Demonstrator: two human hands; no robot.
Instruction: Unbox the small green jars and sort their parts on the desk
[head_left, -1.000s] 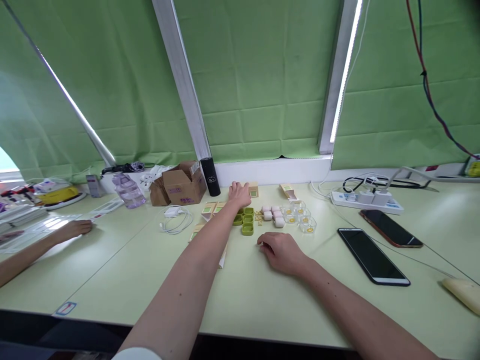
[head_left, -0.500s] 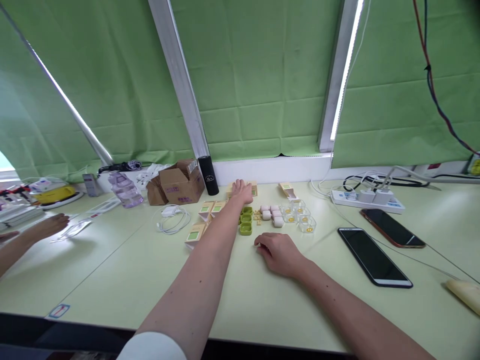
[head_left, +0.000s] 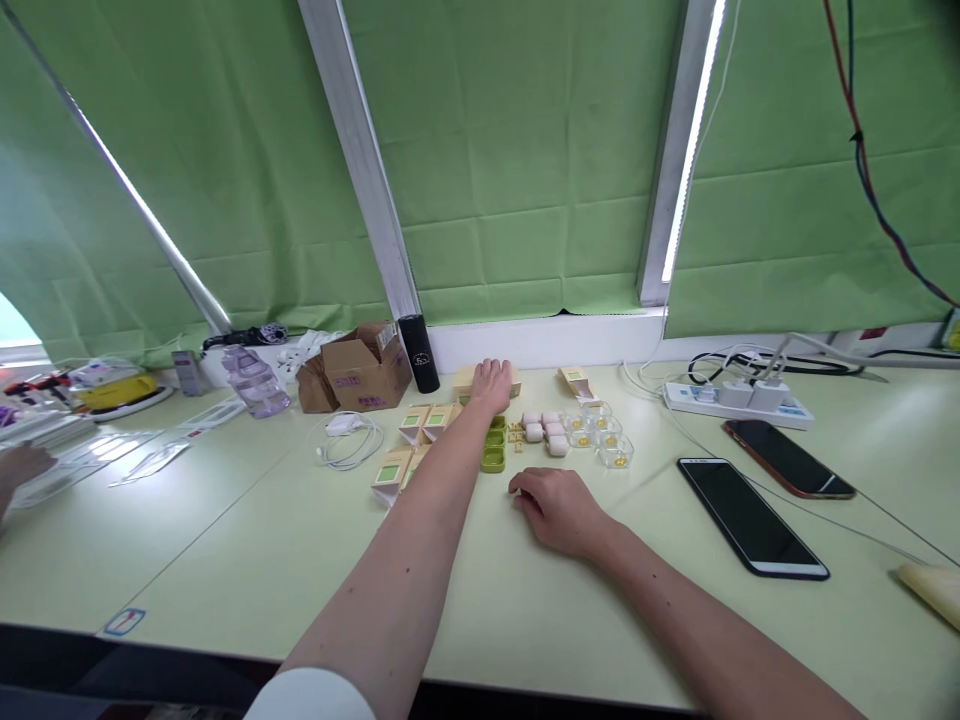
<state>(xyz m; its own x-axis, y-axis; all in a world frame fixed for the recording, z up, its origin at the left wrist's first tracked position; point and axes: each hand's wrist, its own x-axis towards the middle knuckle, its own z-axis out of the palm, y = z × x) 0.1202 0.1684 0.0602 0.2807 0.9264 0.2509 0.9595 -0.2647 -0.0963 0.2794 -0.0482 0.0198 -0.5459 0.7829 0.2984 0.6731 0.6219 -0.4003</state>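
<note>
My left hand [head_left: 491,385] reaches to the back of the table, its fingers bent over a small beige box [head_left: 513,383]; the fingertips are partly hidden. My right hand [head_left: 559,508] rests on the table with its fingers curled and nothing visible in them. Between the hands stand green square cups [head_left: 493,459], partly covered by my left forearm. Beside them lie small yellow pieces [head_left: 516,436], pale pink blocks [head_left: 556,445] and clear cups with yellow marks [head_left: 616,455]. Several beige boxes with green labels [head_left: 389,473] stand left of my forearm.
Another beige box [head_left: 576,381] stands at the back. A cardboard carton [head_left: 365,372], black cylinder [head_left: 419,355], purple bottle [head_left: 257,382] and white cable [head_left: 351,440] are left. Two phones [head_left: 750,517] and a power strip [head_left: 739,402] lie right. Another person's hand [head_left: 24,464] is far left.
My left hand has shifted slightly right over the box at the back. My right hand has stayed in place. The other person's hand has drawn back toward the left edge.
</note>
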